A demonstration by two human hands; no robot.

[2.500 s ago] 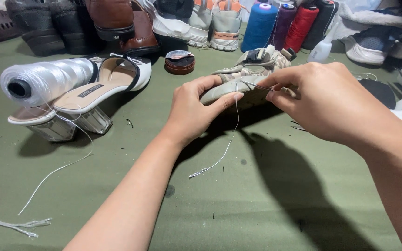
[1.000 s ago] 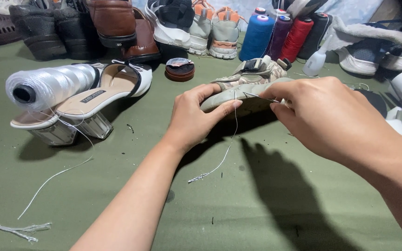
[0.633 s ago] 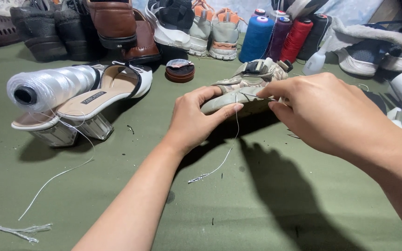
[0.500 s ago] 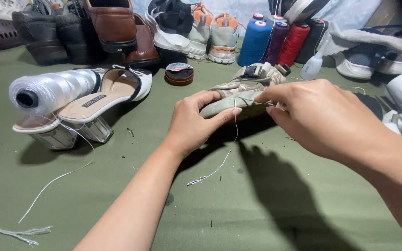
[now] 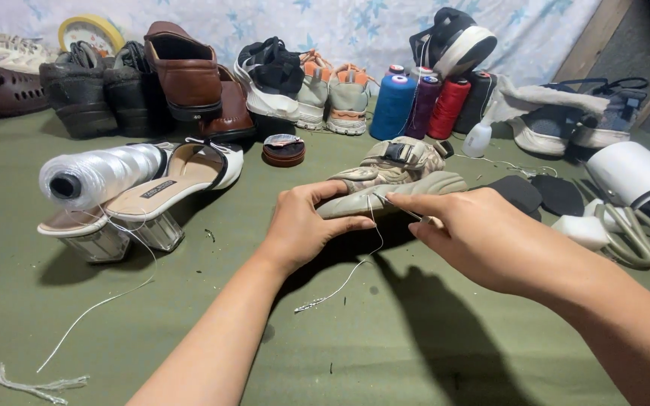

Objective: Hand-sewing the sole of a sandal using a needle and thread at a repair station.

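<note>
Beige sandal (image 5: 385,197) is being held above the green cloth surface (image 5: 415,338), the left hand (image 5: 306,225) gripping its sole edge. Beside it, the right hand (image 5: 483,237) is pinching a thin needle (image 5: 408,214) at the sole, a white thread (image 5: 355,267) dangling down. Thread spools (image 5: 419,105) are standing behind.

An olive green floor cloth (image 5: 430,353) meets a pale, blue-patterned fabric backdrop (image 5: 355,30).

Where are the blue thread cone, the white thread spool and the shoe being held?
blue thread cone (image 5: 393,109), head view, middle of its body
white thread spool (image 5: 99,174), head view, its wound side
shoe (image 5: 393,195), head view, edge of its sole
</note>
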